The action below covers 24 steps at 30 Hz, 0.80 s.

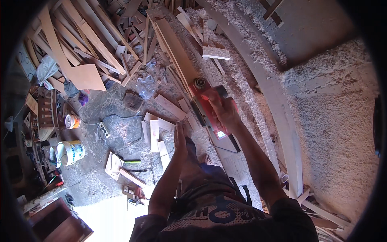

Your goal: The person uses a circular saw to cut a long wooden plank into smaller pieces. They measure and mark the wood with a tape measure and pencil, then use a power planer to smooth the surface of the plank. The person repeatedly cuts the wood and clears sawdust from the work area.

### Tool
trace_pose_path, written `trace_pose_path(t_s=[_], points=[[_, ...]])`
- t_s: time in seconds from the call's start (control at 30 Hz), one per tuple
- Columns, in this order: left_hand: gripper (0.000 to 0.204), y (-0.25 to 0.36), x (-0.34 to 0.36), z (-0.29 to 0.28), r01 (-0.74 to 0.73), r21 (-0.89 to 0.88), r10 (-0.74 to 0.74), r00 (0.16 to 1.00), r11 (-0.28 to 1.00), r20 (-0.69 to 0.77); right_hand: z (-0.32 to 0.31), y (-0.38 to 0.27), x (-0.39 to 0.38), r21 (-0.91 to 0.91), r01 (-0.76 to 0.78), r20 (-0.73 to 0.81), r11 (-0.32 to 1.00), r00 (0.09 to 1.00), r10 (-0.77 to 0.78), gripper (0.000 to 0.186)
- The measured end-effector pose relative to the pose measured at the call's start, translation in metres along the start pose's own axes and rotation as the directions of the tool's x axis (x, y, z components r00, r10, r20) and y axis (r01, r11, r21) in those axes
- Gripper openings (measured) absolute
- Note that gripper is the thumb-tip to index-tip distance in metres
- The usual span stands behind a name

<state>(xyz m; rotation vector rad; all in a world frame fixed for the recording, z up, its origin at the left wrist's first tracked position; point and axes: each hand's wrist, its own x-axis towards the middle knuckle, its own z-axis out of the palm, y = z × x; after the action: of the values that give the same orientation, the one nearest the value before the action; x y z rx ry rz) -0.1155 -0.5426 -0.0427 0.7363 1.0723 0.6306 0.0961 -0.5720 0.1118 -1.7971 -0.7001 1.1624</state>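
Note:
My right hand [222,109] is wrapped round the handle of a red electric planer [206,105] with a round dark knob at its front end. The planer rests on a long wooden board [177,52], which stretches away from me toward the far end of the work surface. To the left of the planer, my left hand [179,136] is held apart from the tool and the board. Its fingers point forward, look stretched out, and hold nothing that I can see. A dark cord [222,150] trails from the back of the planer.
Offcuts [155,135] lie on the floor beside my left hand. Timber pieces [86,34] are heaped at the far left. White buckets [72,152], a power strip [104,130] and cables lie left. Wood shavings [262,52] cover the right side along a curved pale ledge [278,101].

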Motion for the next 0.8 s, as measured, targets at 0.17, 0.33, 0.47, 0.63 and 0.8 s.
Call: trace_pose_path(t_s=[0.17, 0.33, 0.47, 0.63, 0.8], points=[[0.076, -0.026, -0.04, 0.022, -0.045, -0.015, 0.046, 0.992, 0.999, 0.116, -0.014, 0.073, -0.143, -0.129, -0.02, 0.012, 0.991, 1.0, 0.022, 0.073], [0.1, 0.013, -0.144, 0.096, -0.028, 0.242, 0.003, 0.995, 0.97, 0.101, -0.022, 0.117, -0.236, -0.149, -0.027, -0.033, 0.988, 0.999, 0.022, 0.073], [0.134, -0.028, -0.143, 0.088, -0.009, 0.497, 0.008, 1.0, 0.868, 0.005, -0.021, 0.14, -0.256, -0.128, 0.015, 0.002, 0.992, 1.0, -0.015, 0.083], [0.134, -0.035, -0.129, 0.084, -0.042, 0.606, 0.091, 0.995, 0.795, -0.051, -0.014, 0.127, -0.253, -0.076, -0.023, 0.01, 0.997, 1.0, 0.023, 0.076], [0.131, -0.031, -0.128, 0.088, -0.039, 0.658, 0.133, 0.987, 0.752, -0.093, -0.007, 0.127, -0.248, -0.027, 0.017, -0.042, 1.0, 0.999, -0.018, 0.066]])
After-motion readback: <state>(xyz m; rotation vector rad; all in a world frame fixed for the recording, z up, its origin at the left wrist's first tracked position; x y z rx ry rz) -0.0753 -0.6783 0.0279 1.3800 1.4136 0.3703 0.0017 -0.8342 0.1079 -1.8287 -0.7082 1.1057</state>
